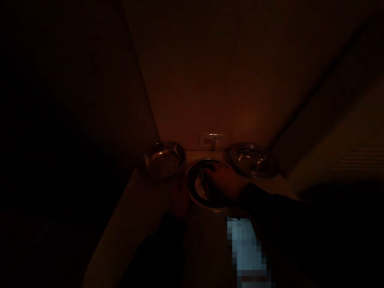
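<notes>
The scene is very dark. A round dish (207, 207) with a pale rim and dark inside stands in the middle of the table. My right hand (223, 180) reaches into it from the right, fingers bent down and closed around something I cannot make out. Beside the fingers, a pale patch (200, 188) shows on the dish's inside. My left hand (180, 198) is at the dish's left rim, barely visible; its fingers are lost in shadow, and I cannot tell whether it touches the rim.
A shiny metal bowl (163, 160) stands at the back left, and a metal plate with compartments (253, 161) at the back right. A lit phone (247, 244) lies near my right forearm. Behind the table (120, 224), a wall socket (213, 140) holds a plug.
</notes>
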Demonstrator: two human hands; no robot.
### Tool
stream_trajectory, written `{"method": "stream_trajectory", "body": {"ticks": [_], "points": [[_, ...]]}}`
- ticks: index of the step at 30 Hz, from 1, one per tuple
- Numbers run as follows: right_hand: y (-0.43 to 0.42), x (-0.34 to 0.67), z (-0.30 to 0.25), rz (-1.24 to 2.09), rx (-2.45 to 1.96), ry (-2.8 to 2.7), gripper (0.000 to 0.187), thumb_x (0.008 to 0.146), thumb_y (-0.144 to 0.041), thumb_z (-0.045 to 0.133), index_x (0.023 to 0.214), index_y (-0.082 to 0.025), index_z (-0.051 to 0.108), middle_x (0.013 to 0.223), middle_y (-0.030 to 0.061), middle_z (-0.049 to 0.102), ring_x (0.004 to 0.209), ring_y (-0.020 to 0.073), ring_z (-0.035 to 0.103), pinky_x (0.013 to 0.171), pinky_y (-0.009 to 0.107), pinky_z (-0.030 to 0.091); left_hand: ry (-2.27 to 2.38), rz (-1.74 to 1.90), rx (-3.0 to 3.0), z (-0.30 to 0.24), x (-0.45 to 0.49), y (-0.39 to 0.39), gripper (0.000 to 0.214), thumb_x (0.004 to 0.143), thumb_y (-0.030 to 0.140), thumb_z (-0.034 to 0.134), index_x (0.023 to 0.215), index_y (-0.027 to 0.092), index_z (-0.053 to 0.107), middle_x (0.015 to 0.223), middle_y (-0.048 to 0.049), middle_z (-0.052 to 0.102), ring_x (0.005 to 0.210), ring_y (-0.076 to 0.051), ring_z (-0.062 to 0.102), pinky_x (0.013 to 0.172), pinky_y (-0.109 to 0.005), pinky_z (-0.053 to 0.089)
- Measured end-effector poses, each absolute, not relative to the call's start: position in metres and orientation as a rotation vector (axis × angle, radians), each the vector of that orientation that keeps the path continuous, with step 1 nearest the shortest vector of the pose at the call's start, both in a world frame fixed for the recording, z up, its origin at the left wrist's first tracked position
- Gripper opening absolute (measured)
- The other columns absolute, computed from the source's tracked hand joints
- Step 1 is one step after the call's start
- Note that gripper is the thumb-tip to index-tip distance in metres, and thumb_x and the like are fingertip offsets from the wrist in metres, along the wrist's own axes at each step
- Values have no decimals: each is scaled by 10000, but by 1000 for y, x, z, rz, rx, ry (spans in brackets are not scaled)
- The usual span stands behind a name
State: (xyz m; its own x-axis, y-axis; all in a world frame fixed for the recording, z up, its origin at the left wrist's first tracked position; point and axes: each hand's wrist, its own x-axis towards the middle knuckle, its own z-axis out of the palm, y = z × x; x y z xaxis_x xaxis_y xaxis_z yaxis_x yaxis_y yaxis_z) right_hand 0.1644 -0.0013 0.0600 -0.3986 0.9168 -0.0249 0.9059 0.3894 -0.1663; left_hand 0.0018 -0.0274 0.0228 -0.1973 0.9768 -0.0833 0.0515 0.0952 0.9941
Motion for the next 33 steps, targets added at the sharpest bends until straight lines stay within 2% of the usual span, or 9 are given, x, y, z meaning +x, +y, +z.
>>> {"method": "stream_trajectory", "body": {"ticks": [6,9,14,18,21,24,27,30,33], "points": [[7,139,52,373,-1562,-2613,298,923,-187,415,1156,-82,567,1110,181,627,1005,231,611,844,326,453,1510,1249,1135,15,1,-25,415,881,396,412,1000,114,692,1027,-143,720,974,-265,653,870,-368,479],[1,142,59,503,-1332,-2752,283,864,-185,521,1129,-125,603,1117,126,651,1023,208,608,853,290,446,1561,1262,1108,16,1,-25,400,870,392,428,994,123,696,1038,-137,718,991,-263,646,882,-363,471],[-11,159,69,655,-1053,-2942,205,793,-172,607,982,-199,680,974,27,701,867,147,644,741,219,469,1536,1261,1079,19,4,-29,438,876,422,406,1017,117,687,996,-130,726,917,-258,661,806,-362,497],[-8,148,60,456,-1191,-2851,287,884,-151,484,1145,-171,601,1163,101,620,1048,185,578,873,294,454,1550,1225,1106,17,2,-28,439,879,417,397,974,110,696,967,-141,728,885,-262,669,816,-380,497],[3,138,57,274,-1371,-2785,345,900,-142,450,1238,-162,522,1223,156,552,1113,244,530,860,364,471,1560,1178,1093,16,0,-26,421,873,412,414,1008,129,695,1024,-146,719,950,-274,658,847,-386,487],[10,143,61,142,-1548,-2752,344,902,-115,401,1217,-145,536,1227,220,527,1122,317,520,784,425,494,1560,1224,1076,18,1,-26,398,871,389,428,1035,138,689,1071,-133,712,1006,-266,644,879,-368,479],[4,158,67,113,-1701,-2745,303,883,-83,392,1091,-79,612,1084,267,595,994,330,601,750,440,491,1568,1261,1113,22,4,-28,382,874,366,425,988,123,698,1033,-128,724,962,-261,655,849,-364,491],[-10,166,70,226,-1694,-2800,211,834,-145,527,985,-88,662,923,216,666,845,286,659,718,371,492,1594,1227,1073,26,7,-30,372,872,358,420,944,127,702,949,-114,741,874,-249,672,769,-344,509],[-19,156,65,384,-1531,-2845,241,800,-226,598,1027,-170,658,977,126,687,858,226,662,706,282,480,1609,1207,1041,28,7,-31,379,870,382,420,925,138,705,910,-111,744,843,-250,678,742,-342,511]]}}
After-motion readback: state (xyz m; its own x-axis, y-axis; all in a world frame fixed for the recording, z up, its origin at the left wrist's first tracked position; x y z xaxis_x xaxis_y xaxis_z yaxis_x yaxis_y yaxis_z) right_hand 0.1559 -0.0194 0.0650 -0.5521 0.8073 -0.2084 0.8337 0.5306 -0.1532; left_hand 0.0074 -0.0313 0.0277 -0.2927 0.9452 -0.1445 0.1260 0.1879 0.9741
